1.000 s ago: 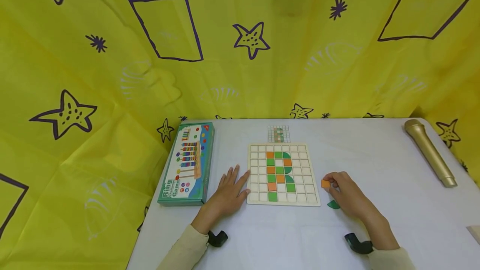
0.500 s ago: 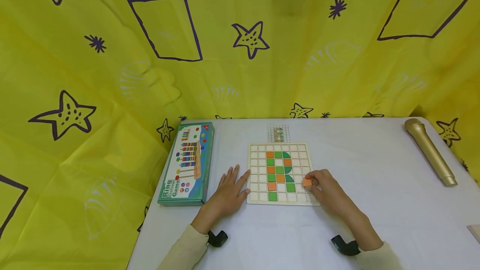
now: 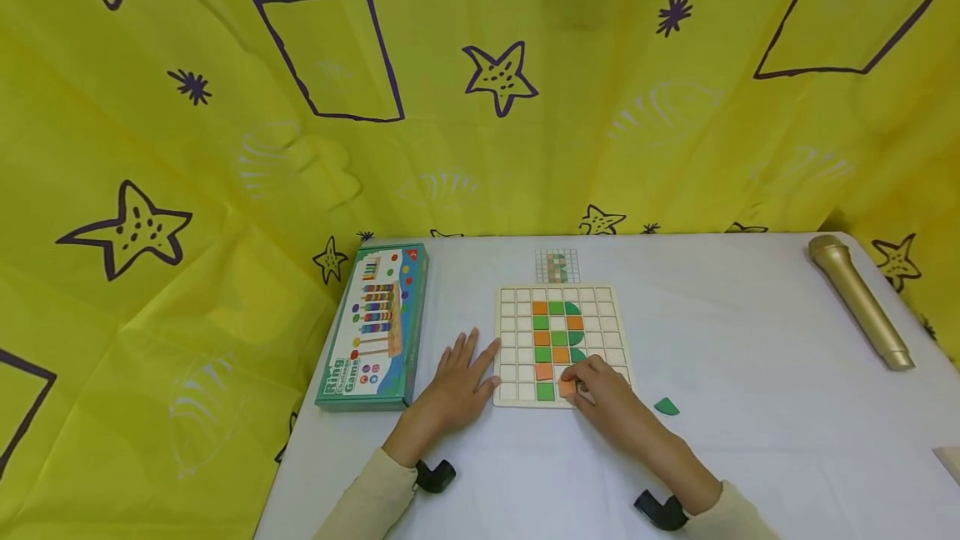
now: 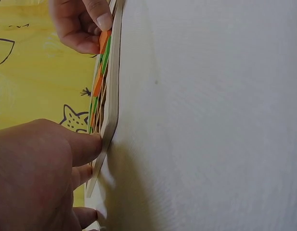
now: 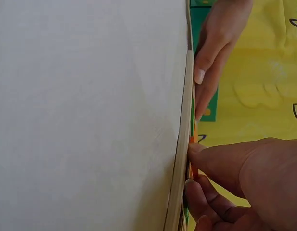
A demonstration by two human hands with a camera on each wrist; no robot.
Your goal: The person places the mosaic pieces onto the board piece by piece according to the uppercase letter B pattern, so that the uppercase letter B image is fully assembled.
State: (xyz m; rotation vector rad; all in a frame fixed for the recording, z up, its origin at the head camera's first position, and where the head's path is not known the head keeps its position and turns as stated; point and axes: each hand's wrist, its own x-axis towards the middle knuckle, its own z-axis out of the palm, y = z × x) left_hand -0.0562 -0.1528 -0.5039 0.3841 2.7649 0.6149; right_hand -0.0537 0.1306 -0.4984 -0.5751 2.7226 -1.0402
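A wooden grid board lies on the table, with orange and green square and rounded tiles set in its middle columns. My right hand pinches an orange square tile between thumb and fingers, low over the board's bottom rows. In the left wrist view this orange tile stands tilted at the board's surface. My left hand lies with spread fingers, its fingertips at the board's left edge. The right wrist view shows the thumb against the tile. Part of the lower right of the board is hidden by my right hand.
A small printed pattern card lies behind the board. Left of it is a Ring Challenge Game box. A green rounded tile rests on the table at right, and a gold microphone lies farther right. A yellow patterned cloth hangs behind.
My right hand has carried the orange tile left from beside the board to its bottom rows. The green loose tile is uncovered again. My left hand has stayed in place.
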